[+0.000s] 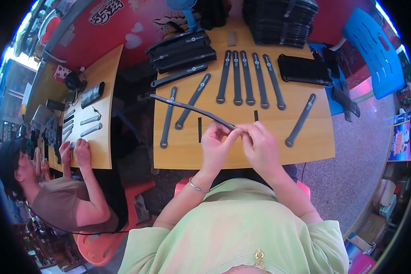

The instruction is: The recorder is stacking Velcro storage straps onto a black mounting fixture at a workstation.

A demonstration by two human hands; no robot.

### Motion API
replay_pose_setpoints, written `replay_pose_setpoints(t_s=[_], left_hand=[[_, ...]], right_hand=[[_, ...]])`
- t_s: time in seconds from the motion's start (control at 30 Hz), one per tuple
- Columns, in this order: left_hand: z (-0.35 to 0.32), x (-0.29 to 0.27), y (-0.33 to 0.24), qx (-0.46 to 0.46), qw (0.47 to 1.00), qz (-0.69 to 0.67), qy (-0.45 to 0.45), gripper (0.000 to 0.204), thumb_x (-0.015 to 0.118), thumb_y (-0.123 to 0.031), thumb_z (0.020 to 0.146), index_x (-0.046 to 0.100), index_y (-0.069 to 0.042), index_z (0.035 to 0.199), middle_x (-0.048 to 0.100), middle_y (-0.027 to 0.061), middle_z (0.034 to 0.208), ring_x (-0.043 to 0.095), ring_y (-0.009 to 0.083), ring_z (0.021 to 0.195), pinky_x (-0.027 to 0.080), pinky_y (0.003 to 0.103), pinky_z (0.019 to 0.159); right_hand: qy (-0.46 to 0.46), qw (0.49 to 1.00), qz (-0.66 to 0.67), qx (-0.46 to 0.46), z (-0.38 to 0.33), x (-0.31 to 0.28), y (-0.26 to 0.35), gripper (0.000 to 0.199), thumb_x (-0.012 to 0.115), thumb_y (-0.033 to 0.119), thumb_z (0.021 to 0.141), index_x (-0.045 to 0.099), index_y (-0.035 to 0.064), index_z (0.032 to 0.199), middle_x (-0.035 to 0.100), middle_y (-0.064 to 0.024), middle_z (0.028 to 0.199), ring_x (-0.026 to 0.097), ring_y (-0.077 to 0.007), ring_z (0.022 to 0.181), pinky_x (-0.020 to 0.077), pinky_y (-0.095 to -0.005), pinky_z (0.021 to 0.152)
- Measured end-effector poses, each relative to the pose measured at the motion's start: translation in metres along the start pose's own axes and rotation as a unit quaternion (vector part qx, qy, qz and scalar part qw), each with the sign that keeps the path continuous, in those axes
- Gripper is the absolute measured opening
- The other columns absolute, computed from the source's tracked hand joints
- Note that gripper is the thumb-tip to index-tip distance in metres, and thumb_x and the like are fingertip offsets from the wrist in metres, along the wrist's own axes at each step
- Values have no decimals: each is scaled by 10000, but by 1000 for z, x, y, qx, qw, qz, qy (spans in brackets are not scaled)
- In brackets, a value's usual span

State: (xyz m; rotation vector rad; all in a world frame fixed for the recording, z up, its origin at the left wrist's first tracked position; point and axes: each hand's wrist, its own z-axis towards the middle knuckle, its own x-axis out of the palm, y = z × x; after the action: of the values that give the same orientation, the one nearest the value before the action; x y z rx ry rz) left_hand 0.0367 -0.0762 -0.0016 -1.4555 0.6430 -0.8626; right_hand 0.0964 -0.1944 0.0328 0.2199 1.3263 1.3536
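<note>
Near the front of the wooden table, my left hand (pixel 216 144) and my right hand (pixel 261 143) meet, their fingers pinched on one end of a dark grey strap (pixel 187 106). The rest of that strap reaches out to the far left, above the tabletop. Its gripped end is mostly hidden by my fingers. Beyond my hands lies a row of similar flat straps (pixel 246 80), each with a slotted end towards me. Two more straps (pixel 168 118) lie at the left and a single strap (pixel 300 120) at the right. Short black strips (pixel 199 130) lie beside my hands.
Bundled straps (pixel 182 54) are piled at the back left, and a tall black stack (pixel 281 20) stands at the back right. A black bundle (pixel 303 69) lies before it. Blue chair (pixel 374 50) at right. Another person (pixel 73 201) works at the left table (pixel 106 91).
</note>
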Motion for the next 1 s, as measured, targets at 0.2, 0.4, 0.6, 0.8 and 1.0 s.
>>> replay_pose_setpoints(t_s=[0.2,0.4,0.6,0.8,1.0], left_hand=[[0,-4,5,100,980,172,6,120,701,-44,783,602,20,806,612,83,750,578,148,668,461,247,619],[-4,-4,1,139,967,213,3,103,690,-30,786,606,24,812,601,107,731,580,189,647,463,269,603],[-5,-7,-5,159,959,232,22,92,682,-10,783,596,21,788,585,101,714,569,188,639,454,273,594],[-3,-12,-12,166,954,244,59,88,672,-1,772,585,12,774,576,90,703,563,173,636,447,270,593],[0,-28,-7,49,983,113,136,80,667,0,780,590,3,759,576,33,705,536,95,655,428,231,595]], right_hand=[[-4,1000,12,23,-4,2,-3,91,596,36,833,625,35,919,576,-114,803,601,-304,707,478,-387,599],[-3,1000,6,21,-6,2,-1,89,592,51,842,619,38,926,577,-120,820,599,-310,707,477,-389,593],[12,1000,-6,26,-8,3,0,85,586,55,850,622,34,924,577,-125,824,596,-314,709,474,-389,597],[38,998,40,31,0,-9,-6,92,582,51,844,639,22,911,574,-137,808,589,-312,717,461,-381,618],[173,974,101,105,12,-25,-4,97,586,51,835,641,15,905,583,-138,799,581,-307,703,455,-365,618]])
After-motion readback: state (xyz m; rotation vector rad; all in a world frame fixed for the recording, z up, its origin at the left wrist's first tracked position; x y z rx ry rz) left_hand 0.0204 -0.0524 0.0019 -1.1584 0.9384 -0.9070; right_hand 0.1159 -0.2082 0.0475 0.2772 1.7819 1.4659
